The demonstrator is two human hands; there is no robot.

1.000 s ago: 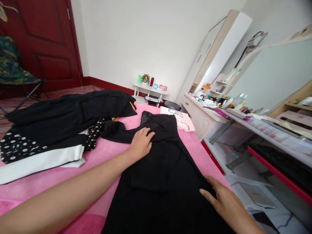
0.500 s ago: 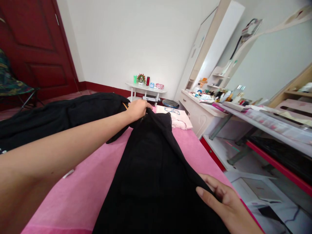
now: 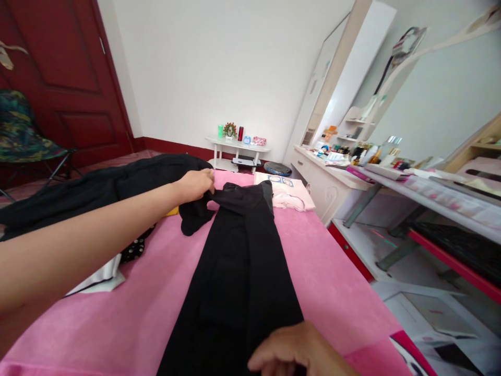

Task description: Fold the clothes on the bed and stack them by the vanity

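A long black garment [image 3: 230, 271], which looks like trousers folded lengthwise, lies down the middle of the pink bed cover [image 3: 329, 282]. At its far end, my left hand [image 3: 198, 185] pinches a corner that is drawn out to the left. My right hand [image 3: 297, 350] is curled over the near right edge, fingers bent onto the black cloth; the fingertips are partly hidden. Left of it, under and beyond my left forearm, spreads another heap of black clothing [image 3: 117, 177]. A polka-dot cloth [image 3: 133, 250] and a white cloth [image 3: 104, 277] peek out below that arm.
Folded pink clothes [image 3: 291, 194] lie at the bed's far right corner. Beyond the bed stands a small white table [image 3: 237, 144] with ornaments. A cluttered dressing table [image 3: 344, 177] and desk line the right side. A camouflage folding chair [image 3: 27, 130] stands by the red door.
My left hand has moved left, drawing the garment's far corner with it. My right hand has come nearer and leftward, bringing the right edge inward, so the garment lies narrower.
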